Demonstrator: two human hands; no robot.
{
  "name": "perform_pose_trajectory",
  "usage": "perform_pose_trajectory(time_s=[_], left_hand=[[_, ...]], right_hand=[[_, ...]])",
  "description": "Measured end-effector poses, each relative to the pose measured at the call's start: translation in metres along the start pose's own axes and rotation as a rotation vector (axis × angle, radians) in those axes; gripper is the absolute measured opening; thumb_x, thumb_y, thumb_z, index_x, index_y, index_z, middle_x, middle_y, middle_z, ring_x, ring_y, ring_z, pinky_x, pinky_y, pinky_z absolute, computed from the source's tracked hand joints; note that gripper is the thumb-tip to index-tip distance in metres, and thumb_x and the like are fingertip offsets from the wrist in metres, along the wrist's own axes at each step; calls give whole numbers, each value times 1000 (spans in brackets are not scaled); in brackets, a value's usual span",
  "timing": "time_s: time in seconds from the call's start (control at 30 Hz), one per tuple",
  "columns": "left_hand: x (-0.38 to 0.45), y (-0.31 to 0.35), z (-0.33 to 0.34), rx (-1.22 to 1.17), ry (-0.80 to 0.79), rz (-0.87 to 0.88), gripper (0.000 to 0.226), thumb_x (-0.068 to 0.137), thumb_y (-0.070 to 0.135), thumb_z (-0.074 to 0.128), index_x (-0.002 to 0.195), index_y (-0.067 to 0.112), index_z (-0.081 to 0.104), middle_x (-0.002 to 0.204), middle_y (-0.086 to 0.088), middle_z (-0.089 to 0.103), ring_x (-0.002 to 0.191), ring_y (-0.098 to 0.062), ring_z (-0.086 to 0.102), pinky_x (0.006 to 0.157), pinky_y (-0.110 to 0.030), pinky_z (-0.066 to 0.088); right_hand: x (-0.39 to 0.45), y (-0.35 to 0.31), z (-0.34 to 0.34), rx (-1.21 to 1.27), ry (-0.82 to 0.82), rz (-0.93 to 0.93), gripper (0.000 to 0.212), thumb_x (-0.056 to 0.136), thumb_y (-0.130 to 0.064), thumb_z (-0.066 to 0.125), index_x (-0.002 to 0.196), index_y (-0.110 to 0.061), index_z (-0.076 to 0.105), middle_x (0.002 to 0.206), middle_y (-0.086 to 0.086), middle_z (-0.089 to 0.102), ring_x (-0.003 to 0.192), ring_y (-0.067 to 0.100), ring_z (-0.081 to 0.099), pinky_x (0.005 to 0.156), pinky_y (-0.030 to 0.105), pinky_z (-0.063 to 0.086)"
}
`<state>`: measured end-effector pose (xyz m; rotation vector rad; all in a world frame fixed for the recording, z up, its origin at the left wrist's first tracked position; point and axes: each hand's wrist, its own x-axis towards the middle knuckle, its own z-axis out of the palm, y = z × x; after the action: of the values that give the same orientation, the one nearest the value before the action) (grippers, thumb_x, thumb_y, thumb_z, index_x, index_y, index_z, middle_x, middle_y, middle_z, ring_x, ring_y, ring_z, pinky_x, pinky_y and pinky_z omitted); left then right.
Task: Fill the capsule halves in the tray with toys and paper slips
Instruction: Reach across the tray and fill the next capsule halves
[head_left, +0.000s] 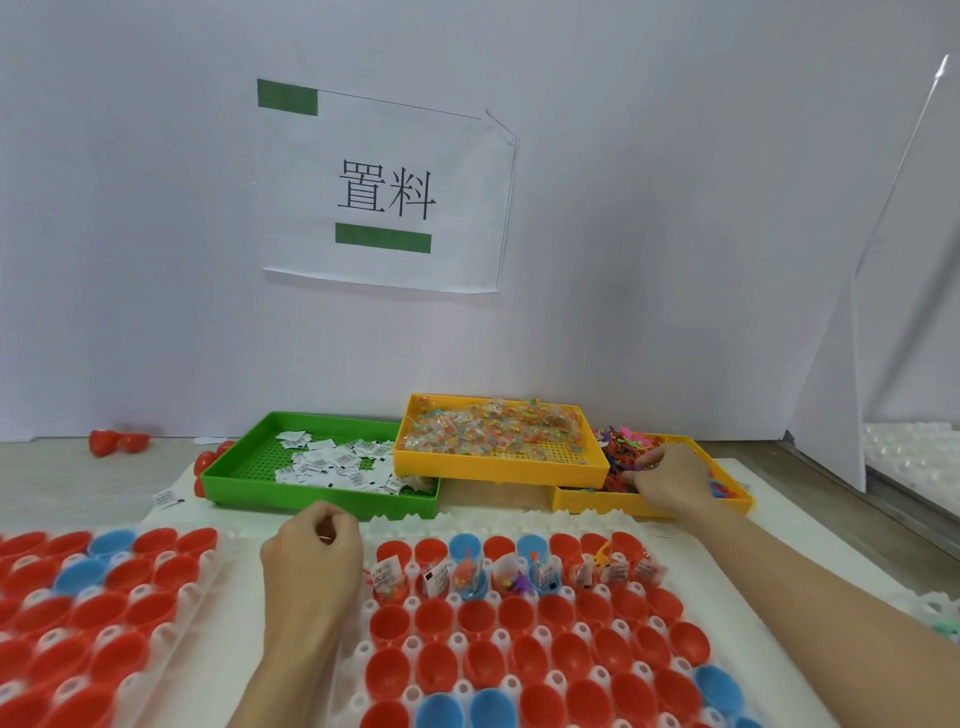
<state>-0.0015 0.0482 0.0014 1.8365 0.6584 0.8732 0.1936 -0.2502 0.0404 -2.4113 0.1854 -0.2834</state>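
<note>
Left hand (311, 558) curled loosely, maybe pinching something tiny, can't tell; hovers left of the white plastic capsule tray (410, 644). Right hand (672, 480) digs into far yellow plastic bin of small colourful toys (618, 457), fingers closing on some. Unfilled red capsule halves (524, 616) lie nearer, back toward the body. Green tray of paper slips (332, 462) sits beyond the left hand.

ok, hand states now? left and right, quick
Left hand: fingers curled; whether it holds anything cannot be told.
Right hand: in the far yellow tray, fingers curled into the small toys.
</note>
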Motion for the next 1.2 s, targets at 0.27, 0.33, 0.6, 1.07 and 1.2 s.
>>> perform_pose_trajectory(time_s=[0.27, 0.33, 0.6, 1.07, 1.2], left_hand=[[1, 0, -1, -9, 3, -9, 27, 90, 10, 55, 67, 18, 67, 68, 2, 66, 69, -11, 58, 57, -25, 41], [1, 0, -1, -13, 10, -14, 26, 90, 10, 56, 68, 18, 68, 69, 3, 67, 70, -10, 59, 58, -28, 42], [0, 0, 0, 28, 1, -2, 24, 89, 12, 55, 70, 20, 68, 69, 1, 68, 71, -17, 61, 65, -37, 50], [-4, 3, 0, 41, 27, 15, 20, 87, 13, 54, 75, 16, 70, 74, -2, 68, 75, -25, 62, 68, -38, 48], [-4, 3, -1, 42, 24, 15, 21, 87, 13, 54, 73, 17, 70, 73, -2, 68, 76, -25, 62, 70, -40, 50]], right_hand=[[-39, 11, -30, 469, 162, -117, 18, 82, -17, 81, 96, -17, 70, 90, 0, 68, 90, 22, 66, 76, 34, 53], [-61, 16, -43, 551, 118, -176, 17, 80, -19, 83, 91, -24, 72, 86, -4, 71, 82, 14, 69, 69, 26, 51], [-123, 36, -77, 463, -169, -374, 16, 81, -5, 78, 86, -19, 76, 76, -5, 76, 69, 12, 72, 62, 15, 54], [-133, 39, -87, 224, -413, -544, 12, 84, -13, 78, 77, -24, 79, 77, -9, 76, 72, 6, 70, 74, 26, 57], [-132, 40, -86, 224, -429, -525, 14, 82, -16, 80, 74, -27, 79, 79, -11, 76, 74, 5, 70, 76, 19, 56]])
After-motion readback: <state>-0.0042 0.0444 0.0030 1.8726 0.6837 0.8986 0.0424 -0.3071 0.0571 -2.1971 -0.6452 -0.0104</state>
